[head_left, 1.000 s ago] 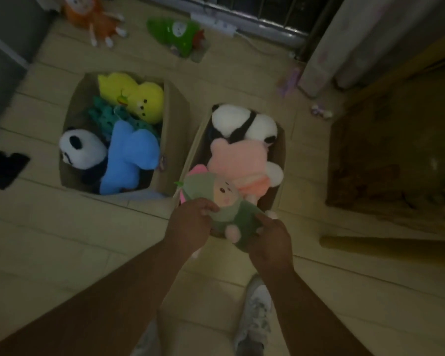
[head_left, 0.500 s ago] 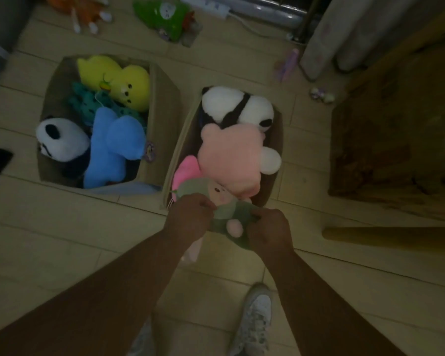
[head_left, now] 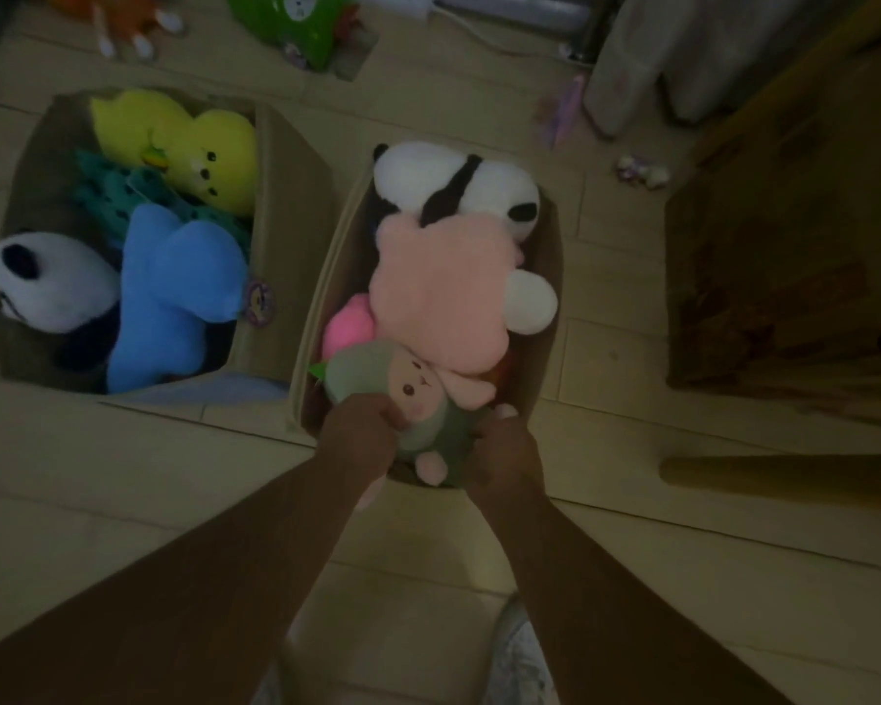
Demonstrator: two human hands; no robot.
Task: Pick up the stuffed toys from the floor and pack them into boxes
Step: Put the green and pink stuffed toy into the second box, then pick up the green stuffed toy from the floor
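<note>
Both hands, the left hand (head_left: 359, 424) and the right hand (head_left: 504, 452), grip a green-hooded plush doll with a pink face (head_left: 418, 404) at the near end of the right-hand brown cardboard box (head_left: 321, 318), touching a pale pink plush toy (head_left: 438, 297). A black-and-white panda plush (head_left: 448, 183) lies beyond it.

Left hand (head_left: 359, 431) and right hand (head_left: 502, 450) reach forward together, fingers (head_left: 386, 413) curled, gripping.

The frame is dim and grainy, brightest along the top edge, darkest at the bottom and right; edges bend and details look soft.
</note>
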